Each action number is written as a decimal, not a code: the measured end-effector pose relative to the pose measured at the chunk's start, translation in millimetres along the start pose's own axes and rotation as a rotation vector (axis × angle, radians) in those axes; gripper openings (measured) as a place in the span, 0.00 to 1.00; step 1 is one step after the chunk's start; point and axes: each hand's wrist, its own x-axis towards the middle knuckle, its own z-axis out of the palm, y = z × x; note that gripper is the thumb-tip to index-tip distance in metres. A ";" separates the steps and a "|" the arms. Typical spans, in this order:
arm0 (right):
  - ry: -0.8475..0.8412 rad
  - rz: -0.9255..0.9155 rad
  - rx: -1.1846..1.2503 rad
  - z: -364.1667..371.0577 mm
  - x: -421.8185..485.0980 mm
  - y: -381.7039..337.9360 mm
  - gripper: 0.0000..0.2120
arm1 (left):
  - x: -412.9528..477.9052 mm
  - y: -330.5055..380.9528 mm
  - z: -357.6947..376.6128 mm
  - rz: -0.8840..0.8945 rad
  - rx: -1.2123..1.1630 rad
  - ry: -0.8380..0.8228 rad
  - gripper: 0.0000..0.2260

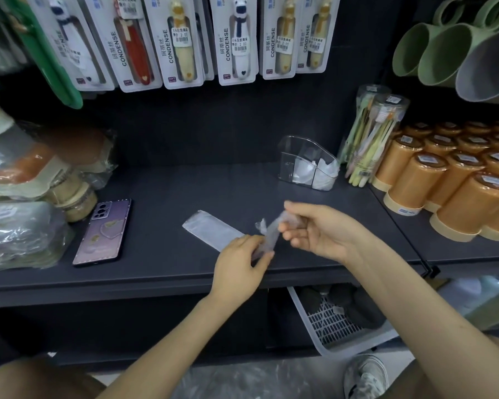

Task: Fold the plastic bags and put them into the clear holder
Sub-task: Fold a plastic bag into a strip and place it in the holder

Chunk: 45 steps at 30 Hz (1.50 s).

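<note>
Both hands work above the front half of a dark shelf (162,197). The left hand (242,263) has its fingers (264,256) curled on the lower end of a plastic bag (271,234) that is folded into a narrow translucent strip. The right hand (317,231) pinches the upper end between thumb and fingers. The strip runs on a slant between the two hands, lifted off the shelf; it is blurred, so the fold lines cannot be made out. A second bag (211,228), folded into a flat strip, lies on the shelf just left of the hands, its near end passing under the left hand. The clear holder (293,155) stands upright towards the back right of the shelf, well apart from the hands, with white folded material in its lower part. A phone (103,231) lies face down near the left front edge. Orange cups (444,191) stand in rows on the right, beside a tube of toothbrushes (369,139). Carded toothbrush packs (236,38) hang above.
</note>
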 end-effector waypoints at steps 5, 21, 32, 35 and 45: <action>0.153 -0.168 -0.176 2.5 19.4 11.4 0.16 | 9.2 -2.0 -12.7 -0.369 -0.380 0.001 0.16; 0.071 -0.277 -0.441 14.7 50.8 60.6 0.06 | 14.5 -11.8 -45.2 -0.559 -0.866 -0.198 0.09; -0.040 -0.151 -0.665 13.6 55.5 49.0 0.06 | 33.2 -37.4 -54.4 -0.795 -1.197 -0.043 0.17; -0.009 -0.153 -0.731 14.9 62.2 48.0 0.07 | 43.5 -47.9 -52.1 -0.831 -1.151 0.025 0.16; 0.043 -0.147 -0.971 23.7 74.7 42.9 0.12 | 61.8 -71.8 -55.0 -0.752 -0.556 0.247 0.20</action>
